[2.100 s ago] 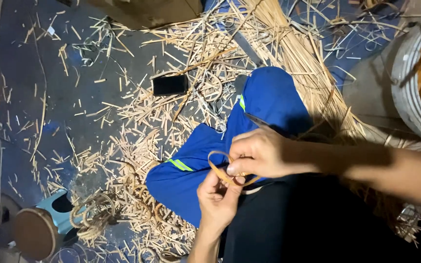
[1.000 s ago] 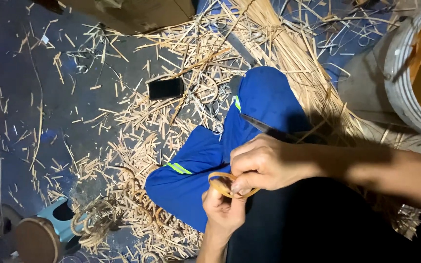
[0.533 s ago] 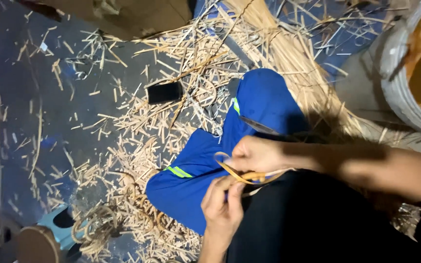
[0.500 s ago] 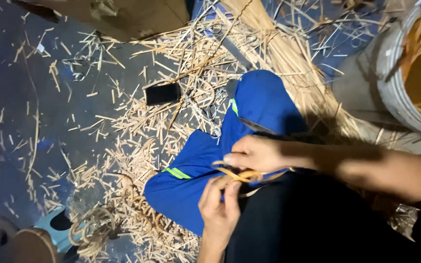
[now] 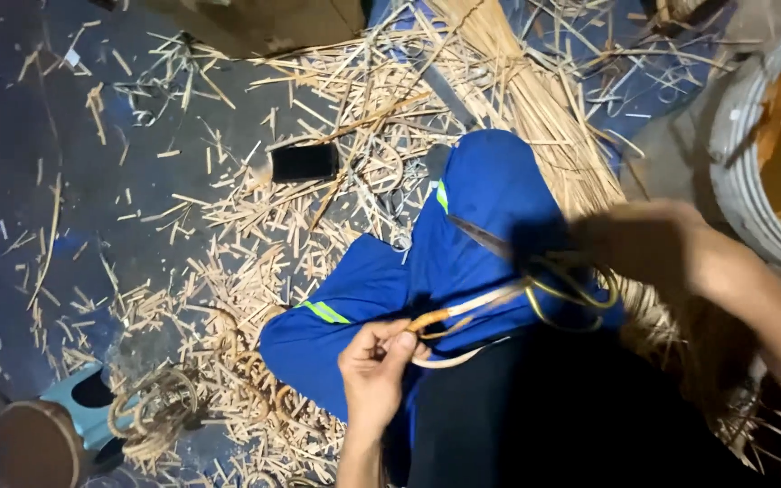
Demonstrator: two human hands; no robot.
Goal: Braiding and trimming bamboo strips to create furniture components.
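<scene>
My left hand (image 5: 374, 369) pinches the end of a thin cane strip (image 5: 463, 312) over my blue trouser legs (image 5: 463, 226), which carry yellow reflective bands. The strip runs right into a loose loop (image 5: 580, 289). My right hand (image 5: 657, 242), blurred by motion, is raised to the right of the loop with the strip's far part in its fingers. A thin dark blade-like tool (image 5: 485, 239) lies across my thigh beside the loop.
Cut cane scraps (image 5: 255, 226) litter the dark floor. A black phone (image 5: 305, 163) lies among them. A bundle of long cane (image 5: 535, 99) runs top to right. A large woven basket (image 5: 766, 154) stands at right. Small cane rings (image 5: 151, 411) and a blue stool (image 5: 83, 407) sit lower left.
My right hand has pulled away to the upper right, drawing the cane strip out of the small loop. My left hand keeps its pinch and has shifted slightly lower left.
</scene>
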